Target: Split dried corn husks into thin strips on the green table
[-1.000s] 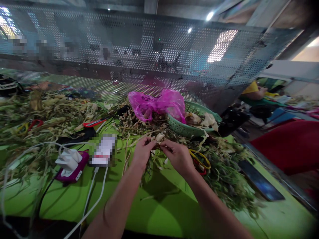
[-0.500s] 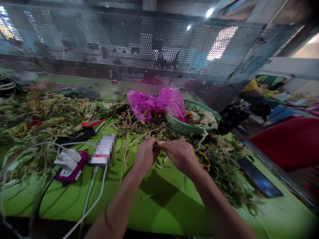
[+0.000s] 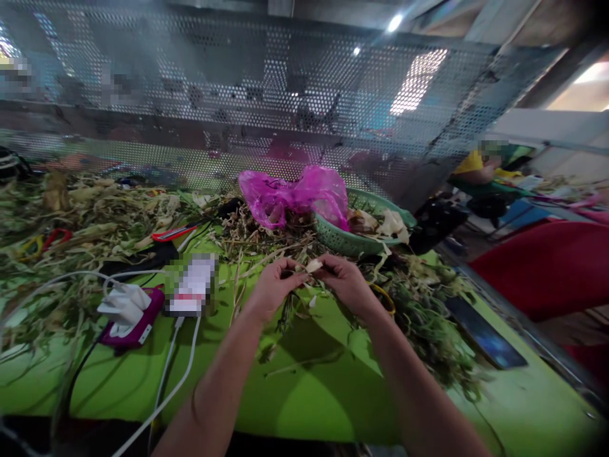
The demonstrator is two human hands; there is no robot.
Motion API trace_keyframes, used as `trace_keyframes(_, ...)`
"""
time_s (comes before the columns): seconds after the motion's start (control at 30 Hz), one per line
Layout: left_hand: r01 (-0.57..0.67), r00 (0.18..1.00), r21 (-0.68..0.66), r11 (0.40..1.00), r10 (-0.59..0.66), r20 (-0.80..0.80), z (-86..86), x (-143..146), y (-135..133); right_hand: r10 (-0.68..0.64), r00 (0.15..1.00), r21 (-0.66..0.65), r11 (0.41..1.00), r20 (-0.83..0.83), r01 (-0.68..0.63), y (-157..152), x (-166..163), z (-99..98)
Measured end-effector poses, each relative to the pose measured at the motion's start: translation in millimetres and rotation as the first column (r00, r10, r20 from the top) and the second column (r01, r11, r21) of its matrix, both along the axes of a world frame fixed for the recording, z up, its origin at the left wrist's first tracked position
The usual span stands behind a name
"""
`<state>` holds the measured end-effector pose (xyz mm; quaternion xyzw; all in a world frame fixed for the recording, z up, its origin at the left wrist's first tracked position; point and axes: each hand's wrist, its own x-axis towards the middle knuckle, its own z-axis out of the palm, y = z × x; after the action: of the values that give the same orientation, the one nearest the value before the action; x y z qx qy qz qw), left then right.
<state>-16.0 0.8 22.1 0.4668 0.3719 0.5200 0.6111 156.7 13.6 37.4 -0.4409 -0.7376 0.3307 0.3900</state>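
Observation:
Just above the green tabletop (image 3: 304, 406), my left hand (image 3: 276, 284) and my right hand (image 3: 343, 279) meet fingertip to fingertip. Between them is a small pale dried piece of plant (image 3: 314, 266), pinched by the right fingers. The left thumb and fingers close on its left end, where thin dry strands show. Bits of dried leaf and stem (image 3: 297, 308) lie below the hands. Beyond the hands rests a heap of dry brown stalks (image 3: 266, 244). A pink plastic bag (image 3: 295, 197) lies partly over a green plastic basket (image 3: 333, 238) that holds pale husks.
Dried plants (image 3: 95, 216) cover the left side, with a red cutter (image 3: 174, 233) among them. Nearer are a phone (image 3: 193, 285) on a white cable and a purple power strip (image 3: 130, 324) with chargers. At right lie greenish plants (image 3: 428, 330) and a dark phone (image 3: 485, 333). Perforated metal (image 3: 214, 95) stands behind.
My hands have parted slightly and tilted, so the pale piece shows more between them. More loose leaf and stem bits lie beneath them. The view has shifted a little.

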Motion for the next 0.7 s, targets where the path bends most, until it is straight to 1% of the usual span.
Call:
trace_keyframes(0.1,-0.114,0.991,-0.045,0.992,0.117,0.059,-1.9,-0.5,3.9,0.033,0.991,0.109,0.993,0.128,-0.048,-6.9,-9.8,0.3)
trace_keyframes(0.17,-0.161,0.985,-0.038,0.986,0.163,0.051,-4.8,-0.9,6.3,0.012,0.968,0.218,0.974,0.25,-0.068,-12.1,-14.9,2.3)
trace_keyframes(0.27,-0.192,0.98,0.027,0.981,0.193,-0.041,-10.3,-1.0,9.0,-0.071,0.895,0.377,0.919,0.441,-0.113,-19.1,-20.2,5.2)
trace_keyframes(0.37,-0.216,0.958,0.087,0.972,0.228,-0.172,-13.5,-0.9,9.4,-0.145,0.809,0.482,0.856,0.57,-0.187,-24.8,-23.7,6.4)
trace_keyframes(0.43,-0.226,0.93,0.125,0.966,0.252,-0.266,-13.2,-1.2,8.2,-0.16,0.788,0.518,0.826,0.595,-0.223,-27.7,-24.9,7.1)
trace_keyframes(0.5,-0.207,0.893,0.183,0.961,0.261,-0.365,-11.3,-2.0,5.9,-0.156,0.789,0.522,0.821,0.595,-0.231,-29.1,-24.8,8.2)
trace_keyframes(0.57,-0.163,0.834,0.272,0.948,0.28,-0.475,-9.2,-3.2,3.4,-0.148,0.788,0.507,0.831,0.597,-0.228,-28.3,-22.7,9.4)
trace_keyframes(0.63,-0.099,0.758,0.365,0.926,0.308,-0.575,-7.9,-4.2,1.5,-0.132,0.787,0.484,0.845,0.602,-0.229,-25.1,-18.6,10.8)
trace_keyframes(0.7,-0.014,0.705,0.418,0.908,0.306,-0.64,-7.9,-4.6,0.7,-0.107,0.809,0.459,0.862,0.578,-0.214,-20.1,-12.5,12.4)
